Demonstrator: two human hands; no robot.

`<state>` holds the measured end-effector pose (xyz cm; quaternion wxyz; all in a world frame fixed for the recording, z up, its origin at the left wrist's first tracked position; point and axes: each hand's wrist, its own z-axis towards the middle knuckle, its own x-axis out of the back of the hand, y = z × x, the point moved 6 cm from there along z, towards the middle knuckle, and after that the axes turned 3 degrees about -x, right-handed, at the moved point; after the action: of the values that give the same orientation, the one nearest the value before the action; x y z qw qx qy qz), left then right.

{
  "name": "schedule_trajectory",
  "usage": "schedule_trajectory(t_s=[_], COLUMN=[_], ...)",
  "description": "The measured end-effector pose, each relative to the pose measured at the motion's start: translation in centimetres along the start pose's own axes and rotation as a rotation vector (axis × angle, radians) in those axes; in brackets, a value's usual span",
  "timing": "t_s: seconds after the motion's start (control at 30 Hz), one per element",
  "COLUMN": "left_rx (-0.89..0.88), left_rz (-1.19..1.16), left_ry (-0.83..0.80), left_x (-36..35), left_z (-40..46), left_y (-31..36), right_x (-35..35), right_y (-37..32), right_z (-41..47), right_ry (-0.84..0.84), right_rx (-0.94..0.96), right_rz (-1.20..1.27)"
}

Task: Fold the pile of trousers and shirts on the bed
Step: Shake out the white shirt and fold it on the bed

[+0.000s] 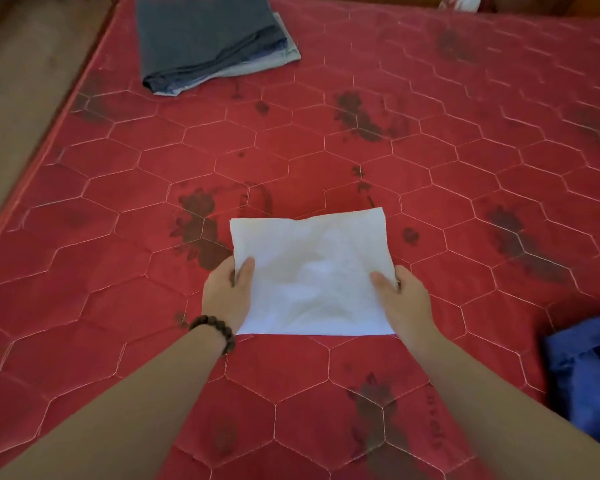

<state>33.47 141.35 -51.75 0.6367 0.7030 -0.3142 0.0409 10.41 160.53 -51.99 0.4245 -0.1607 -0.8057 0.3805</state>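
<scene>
Folded white garment (310, 271) lies between both hands, left grip (226, 292) and right grip (407, 299) clamping its side edges (thumbs on top).

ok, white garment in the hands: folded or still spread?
Folded. The white garment is a compact rectangle with straight edges, gripped at its sides by the left hand and right hand.

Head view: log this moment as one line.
left hand grips folded white cloth garment | right hand grips opposite side | folded grey stack far-left on red quilted mattress
</scene>
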Motion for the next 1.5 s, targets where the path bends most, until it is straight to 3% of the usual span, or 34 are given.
schedule_trajectory(t_s=[0.2, 0.37, 0.5, 0.63, 0.73, 0.93, 1.07, 1.13, 1.2, 1.27, 1.33, 1.4, 1.5], left_rx=[-0.022, 0.078, 0.061, 0.008, 0.084, 0.192, 0.318, 0.274, 0.021, -0.355, -0.602, -0.630, -0.549], left_rz=[0.318, 0.238, 0.060, 0.136, 0.123, 0.025, 0.054, 0.169, 0.348, 0.477, 0.655, 0.918, 1.093], left_ry=[0.055, 0.231, 0.319, 0.232, 0.152, 0.191, 0.238, 0.308, 0.394, 0.316, 0.042, -0.267, -0.396], left_x=[-0.6, 0.4, 1.3, 2.3, 2.2, 2.9, 2.8, 3.2, 3.5, 1.8, -1.9, -5.4, -6.6], left_z=[-1.1, -1.9, -4.7, -7.5, -7.8, -6.8, -7.3, -7.2, -6.8, -6.2, -5.4, -4.5, -3.0], left_y=[-0.7, -1.1, -1.3, -2.5, -3.4, -3.4, -3.2, -1.8, 1.0, 4.1, 5.2, 4.2, 1.5], right_x=[-0.9, -1.3, -0.6, 0.2, -0.4, -0.2, -1.0, -0.6, -0.1, -1.6, -4.9, -7.6, -8.7], right_y=[0.7, 0.7, 1.0, 1.4, 1.5, 0.3, 0.7, 0.2, -1.7, -4.2, -5.3, -4.8, -3.1], right_z=[-0.4, -0.5, -0.9, -2.1, -2.7, -2.4, -2.9, -3.1, -3.5, -4.3, -4.8, -4.6, -2.7], right_ry=[0.147, 0.246, 0.277, 0.287, 0.230, 0.302, 0.264, 0.327, 0.436, 0.377, 0.139, -0.096, -0.191], right_rx=[0.012, -0.056, -0.042, -0.005, -0.003, -0.005, -0.051, -0.047, 0.132, 0.465, 0.688, 0.735, 0.746], right_rz=[-0.150, -0.305, -0.121, 0.025, 0.030, -0.027, -0.288, -0.408, -0.452, -0.504, -0.611, -0.758, -0.933])
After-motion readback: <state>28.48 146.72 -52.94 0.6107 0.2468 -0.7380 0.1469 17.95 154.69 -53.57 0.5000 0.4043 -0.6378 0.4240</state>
